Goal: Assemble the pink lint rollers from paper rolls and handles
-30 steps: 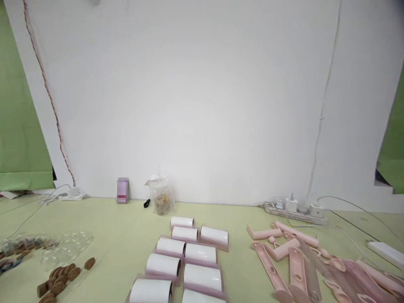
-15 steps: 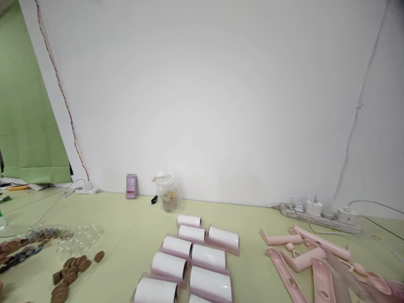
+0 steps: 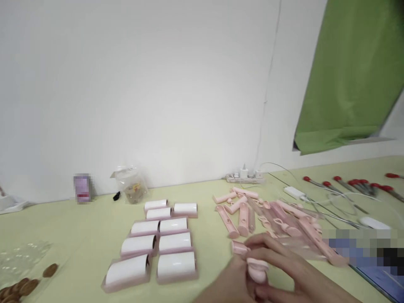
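Both my hands are at the bottom right, closed around pink plastic parts. From between the fingers of my left hand (image 3: 225,280) and my right hand (image 3: 284,263), the end of a pink plastic tube (image 3: 239,247) sticks out. A rounded pink plastic piece (image 3: 258,271) shows in the gap between my palms. Fingers hide how these parts join. To the left, white rolls (image 3: 176,264) lie in two rows on pinkish film or sleeves. Behind my hands, loose pink plastic parts (image 3: 243,219) are scattered, some long and half-round, others loop-ended.
A power strip (image 3: 244,179) with chargers stands against the wall. Cables run right, toward red-tipped tools (image 3: 360,183) and a blurred-out screen device (image 3: 378,273). At left are brown discs (image 3: 28,287), clear plastic domes (image 3: 23,254), and a bagged tub (image 3: 134,189).
My view has swung right, bringing the green curtain, red-tipped tools and cables into sight. Both my hands have come into view holding pink plastic parts.
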Demonstrator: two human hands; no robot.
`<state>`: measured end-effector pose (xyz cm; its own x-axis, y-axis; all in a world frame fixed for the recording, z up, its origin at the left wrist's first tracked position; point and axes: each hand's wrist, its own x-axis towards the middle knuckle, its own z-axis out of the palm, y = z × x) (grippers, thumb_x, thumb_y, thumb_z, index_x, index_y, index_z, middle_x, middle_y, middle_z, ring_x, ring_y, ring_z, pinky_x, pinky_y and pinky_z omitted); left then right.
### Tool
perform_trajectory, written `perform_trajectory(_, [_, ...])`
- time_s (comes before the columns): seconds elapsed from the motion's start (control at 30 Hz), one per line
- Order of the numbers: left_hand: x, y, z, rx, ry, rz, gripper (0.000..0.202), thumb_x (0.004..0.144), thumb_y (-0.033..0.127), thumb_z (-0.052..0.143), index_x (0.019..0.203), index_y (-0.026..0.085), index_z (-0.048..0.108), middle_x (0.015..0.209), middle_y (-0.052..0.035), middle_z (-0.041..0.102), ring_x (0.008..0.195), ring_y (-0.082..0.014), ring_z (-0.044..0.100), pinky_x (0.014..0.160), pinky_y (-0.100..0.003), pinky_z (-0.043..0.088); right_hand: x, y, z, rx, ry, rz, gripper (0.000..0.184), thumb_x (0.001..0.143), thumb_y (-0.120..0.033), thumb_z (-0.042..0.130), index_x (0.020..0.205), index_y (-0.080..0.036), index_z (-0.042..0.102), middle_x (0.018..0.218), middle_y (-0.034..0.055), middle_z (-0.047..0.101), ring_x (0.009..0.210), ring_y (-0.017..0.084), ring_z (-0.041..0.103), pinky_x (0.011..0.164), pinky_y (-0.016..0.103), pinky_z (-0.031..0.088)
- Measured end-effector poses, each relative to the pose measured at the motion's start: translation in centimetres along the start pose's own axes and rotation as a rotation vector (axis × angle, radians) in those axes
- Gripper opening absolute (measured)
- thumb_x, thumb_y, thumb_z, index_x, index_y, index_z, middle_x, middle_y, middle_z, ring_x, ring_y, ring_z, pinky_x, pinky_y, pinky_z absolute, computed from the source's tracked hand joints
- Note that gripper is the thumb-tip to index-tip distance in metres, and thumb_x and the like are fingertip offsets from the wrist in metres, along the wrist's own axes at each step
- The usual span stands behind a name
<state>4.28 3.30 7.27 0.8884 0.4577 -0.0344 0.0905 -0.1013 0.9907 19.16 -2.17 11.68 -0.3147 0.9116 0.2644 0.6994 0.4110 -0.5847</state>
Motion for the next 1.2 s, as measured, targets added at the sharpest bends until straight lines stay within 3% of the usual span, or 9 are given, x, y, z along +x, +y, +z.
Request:
perform_trajectory(0.17, [-0.8, 2.3, -2.1, 0.312, 0.027, 0.121, 0.065, 0.042, 0.036, 0.077, 0.101, 0.018, 0.055, 0.096, -0.0018, 0.056, 0.091, -0.0228, 0.052, 0.078, -0.031, 0.043, -0.4, 0.1, 0.6, -0.061, 0.038, 0.006, 0.03, 0.076, -0.034, 0.055, 0.105, -0.029, 0.056, 0.12, 0.0038, 0.049, 0.112, 0.021, 0.045, 0.086, 0.027, 0.044])
perform_trajectory(0.3, [-5.7, 6.7, -4.4, 0.542, 0.34, 0.061, 0.086, 0.048, 0.041, 0.074, 0.124, 0.027, 0.036, 0.115, -0.0059, 0.05, 0.104, -0.0278, 0.047, 0.083, -0.036, 0.042, 1.3, 1.3, -0.6, -0.078, 0.162, 0.083, 0.033, 0.074, -0.039, 0.056, 0.104, -0.027, 0.057, 0.1, 0.0053, 0.063, 0.095, 0.024, 0.057, 0.07, 0.028, 0.052])
perform_trajectory(0.4, [-11.0, 9.6, -5.5, 0.672, 0.591, 0.119, 0.078, 0.057, 0.044, 0.069, 0.125, 0.034, 0.032, 0.119, -0.0028, 0.049, 0.108, -0.0261, 0.046, 0.084, -0.034, 0.043, 5.6, 1.4, -3.1, 0.038, 0.173, 0.123, 0.033, 0.08, -0.043, 0.046, 0.105, -0.023, 0.055, 0.082, 0.0053, 0.066, 0.074, 0.021, 0.061, 0.056, 0.028, 0.052])
perform_trajectory(0.5, [-15.9, 10.7, -6.6, 0.836, 0.917, 0.425, 0.048, 0.071, 0.043, 0.058, 0.115, 0.031, 0.046, 0.105, -0.0029, 0.059, 0.096, -0.0231, 0.054, 0.078, -0.031, 0.047, 12.5, 0.8, -4.6, 0.082, 0.235, 0.005, 0.033, 0.081, -0.043, 0.044, 0.103, -0.021, 0.054, 0.089, 0.0054, 0.063, 0.076, 0.019, 0.06, 0.062, 0.028, 0.05])
perform_trajectory(0.6, [-19.1, 10.3, -7.8, 1.019, 1.075, 0.871, 0.036, 0.074, 0.045, 0.051, 0.103, 0.024, 0.057, 0.085, -0.0032, 0.065, 0.075, -0.0211, 0.06, 0.067, -0.031, 0.05, 20.1, 1.2, -3.1, 0.022, 0.264, -0.085, 0.025, 0.082, -0.035, 0.045, 0.095, -0.016, 0.055, 0.092, 0.0059, 0.061, 0.084, 0.018, 0.058, 0.073, 0.028, 0.047])
perform_trajectory(0.7, [-20.6, 10.0, -8.3, 1.073, 1.038, 1.049, 0.029, 0.072, 0.042, 0.053, 0.091, 0.022, 0.063, 0.065, -0.0006, 0.065, 0.054, -0.0173, 0.058, 0.052, -0.029, 0.05, 26.1, 2.6, 0.7, -0.02, 0.213, -0.065, 0.02, 0.083, -0.026, 0.049, 0.095, -0.012, 0.055, 0.092, 0.005, 0.06, 0.083, 0.016, 0.057, 0.076, 0.032, 0.046])
perform_trajectory(0.87, [-20.3, 10.8, -6.6, 0.684, 0.753, 0.96, 0.012, 0.079, 0.03, 0.052, 0.079, 0.024, 0.062, 0.053, 0.0026, 0.063, 0.043, -0.0127, 0.055, 0.043, -0.025, 0.047, 31.2, 4.0, 5.7, -0.116, 0.129, -0.009, 0.026, 0.083, -0.029, 0.048, 0.106, -0.015, 0.051, 0.105, 0.0052, 0.055, 0.086, 0.016, 0.056, 0.072, 0.036, 0.047])
perform_trajectory(1.03, [-19.8, 11.2, -4.8, 0.374, 0.893, 0.921, 0.035, 0.08, 0.047, 0.043, 0.067, 0.023, 0.066, 0.047, -0.0001, 0.06, 0.04, -0.0128, 0.053, 0.041, -0.026, 0.044, 28.2, 1.9, 7.7, -0.184, 0.117, -0.046, 0.03, 0.084, -0.027, 0.047, 0.112, -0.016, 0.048, 0.112, 0.0081, 0.052, 0.096, 0.02, 0.052, 0.081, 0.041, 0.043])
perform_trajectory(1.2, [-19.3, 11.7, -4.7, 0.29, 0.997, 0.929, 0.039, 0.081, 0.044, 0.043, 0.058, 0.021, 0.064, 0.039, 0.0015, 0.055, 0.036, -0.0098, 0.048, 0.038, -0.022, 0.041, 16.0, -0.2, 11.3, -0.209, 0.026, -0.315, 0.038, 0.08, -0.032, 0.049, 0.117, -0.027, 0.046, 0.119, 0.0051, 0.05, 0.109, 0.021, 0.045, 0.089, 0.035, 0.039])
